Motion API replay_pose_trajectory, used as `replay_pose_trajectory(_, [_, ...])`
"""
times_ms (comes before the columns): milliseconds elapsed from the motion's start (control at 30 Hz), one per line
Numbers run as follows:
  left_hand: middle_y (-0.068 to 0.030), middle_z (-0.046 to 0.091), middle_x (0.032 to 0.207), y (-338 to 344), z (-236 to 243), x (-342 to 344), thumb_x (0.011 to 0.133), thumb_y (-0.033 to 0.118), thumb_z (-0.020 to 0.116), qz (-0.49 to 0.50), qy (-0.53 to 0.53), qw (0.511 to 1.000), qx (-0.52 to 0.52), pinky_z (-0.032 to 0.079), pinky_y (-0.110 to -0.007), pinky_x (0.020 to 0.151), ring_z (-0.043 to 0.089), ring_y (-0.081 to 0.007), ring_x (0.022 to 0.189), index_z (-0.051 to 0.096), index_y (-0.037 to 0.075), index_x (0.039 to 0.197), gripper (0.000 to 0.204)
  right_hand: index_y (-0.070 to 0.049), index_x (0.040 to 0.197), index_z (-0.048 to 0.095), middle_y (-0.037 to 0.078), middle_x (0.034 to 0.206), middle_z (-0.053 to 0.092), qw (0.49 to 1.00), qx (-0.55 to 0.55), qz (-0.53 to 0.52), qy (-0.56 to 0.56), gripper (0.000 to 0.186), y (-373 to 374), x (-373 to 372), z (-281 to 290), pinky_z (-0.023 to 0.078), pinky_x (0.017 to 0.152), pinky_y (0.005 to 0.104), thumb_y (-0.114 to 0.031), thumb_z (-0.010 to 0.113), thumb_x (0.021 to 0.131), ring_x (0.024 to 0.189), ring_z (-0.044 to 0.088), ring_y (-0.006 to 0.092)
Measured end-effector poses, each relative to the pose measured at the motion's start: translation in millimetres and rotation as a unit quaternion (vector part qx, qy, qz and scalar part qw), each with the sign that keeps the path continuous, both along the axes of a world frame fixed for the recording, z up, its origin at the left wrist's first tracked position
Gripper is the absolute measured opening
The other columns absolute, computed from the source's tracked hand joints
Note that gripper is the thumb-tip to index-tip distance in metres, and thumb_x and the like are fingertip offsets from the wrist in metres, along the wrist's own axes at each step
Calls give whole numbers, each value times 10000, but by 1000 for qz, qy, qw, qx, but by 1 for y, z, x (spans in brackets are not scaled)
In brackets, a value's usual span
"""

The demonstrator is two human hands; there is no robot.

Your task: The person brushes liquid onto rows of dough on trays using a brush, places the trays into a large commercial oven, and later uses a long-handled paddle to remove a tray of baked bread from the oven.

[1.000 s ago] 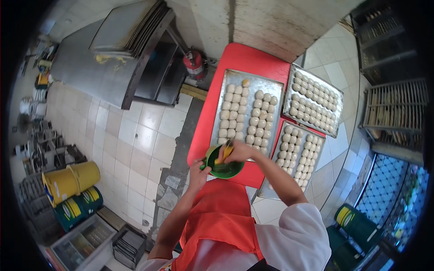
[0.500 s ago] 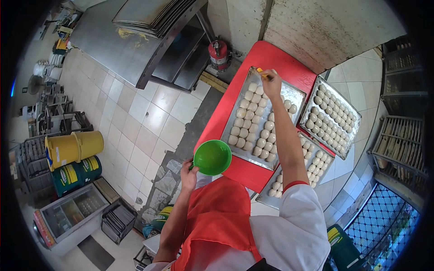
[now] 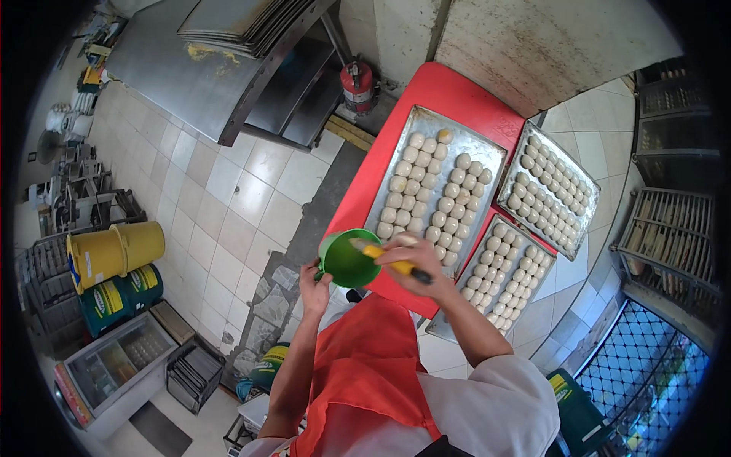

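Note:
My left hand [image 3: 314, 286] grips the handle of a green bowl [image 3: 332, 268], which is tilted so its inside shows. In my right hand [image 3: 415, 263] is a pastry brush [image 3: 373, 250] with a yellow and black handle, its bristle end dipped inside the bowl. Just beyond the bowl lies a metal baking tray [image 3: 488, 149] bearing two blocks of round dough balls [image 3: 459, 193]. One ball [image 3: 445, 136] at the tray's far end has a yellow-orange coating on top. What the bowl holds is hard to make out.
The tray rests on a red table [image 3: 429, 82]. Two more trays of dough balls, a far-right tray [image 3: 572, 169] and a near-right tray [image 3: 455, 320], stand beside it. A fire extinguisher [image 3: 357, 87] and a steel worktable [image 3: 179, 72] are at the far left; a rack [image 3: 668, 236] stands at the right.
My right hand has drawn back from the tray's far end to the bowl, bringing the brush into it. A far-end dough ball, hidden before by the hand, now shows a yellow-orange top.

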State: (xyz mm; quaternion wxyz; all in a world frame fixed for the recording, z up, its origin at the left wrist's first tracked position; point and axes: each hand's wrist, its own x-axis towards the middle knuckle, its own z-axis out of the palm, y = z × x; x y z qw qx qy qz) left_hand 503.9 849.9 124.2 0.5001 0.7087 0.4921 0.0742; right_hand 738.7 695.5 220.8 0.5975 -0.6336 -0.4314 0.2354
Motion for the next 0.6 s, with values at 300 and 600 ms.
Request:
replay_pose_trajectory(300, [-140, 525, 1187, -25, -19, 24, 701, 43, 589, 67, -93, 977, -179, 376, -307, 954, 491, -240, 1121, 620, -71, 992, 314, -38, 818, 657, 60, 806, 648, 931, -120, -11, 346, 186, -4, 18, -58, 489, 726, 299, 15, 669, 641, 778, 610, 144])
replay_pose_trajectory(600, [-70, 483, 1101, 5, -14, -11, 705, 41, 565, 82, -96, 985, -116, 374, -242, 686, 482, -126, 882, 602, -68, 936, 258, -47, 880, 671, 95, 822, 677, 943, -205, -246, 88, 169, -39, 181, -229, 488, 633, 329, -114, 624, 732, 758, 642, 204])
